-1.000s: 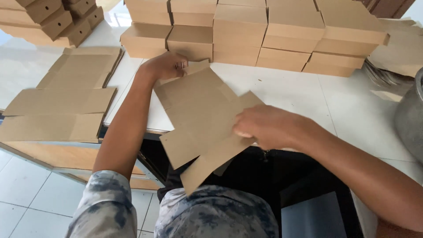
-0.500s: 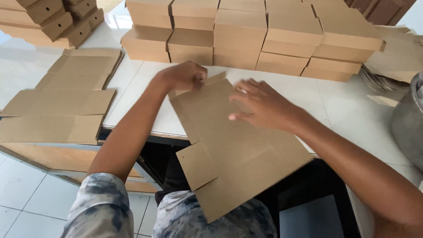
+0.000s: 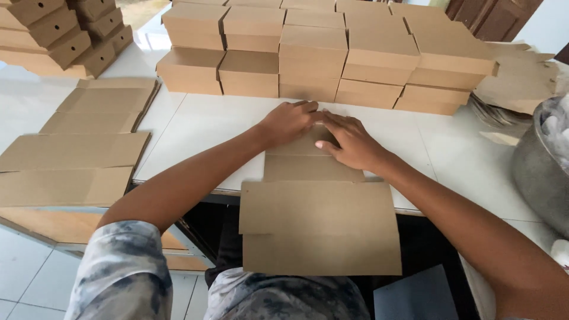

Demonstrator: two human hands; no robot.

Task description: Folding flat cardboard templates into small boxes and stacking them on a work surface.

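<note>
Pressing down on the far end of a flat cardboard sheet (image 3: 320, 225), I have my left hand (image 3: 288, 121) and right hand (image 3: 349, 141) side by side, palms down, fingers spread flat rather than gripping. That sheet lies on the white worktop (image 3: 201, 127), its near half hanging over the edge toward me. Beyond the sheet stands a row of stacked cardboard boxes (image 3: 320, 53). Left of it lie more flat sheets (image 3: 77, 154); right of it sits a grey metal pot (image 3: 542, 166).

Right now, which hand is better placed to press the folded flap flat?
Probably the right hand: it lies flat on the flap of the cardboard sheet, fingers spread. The left hand only rests at the flap's far edge.
</note>
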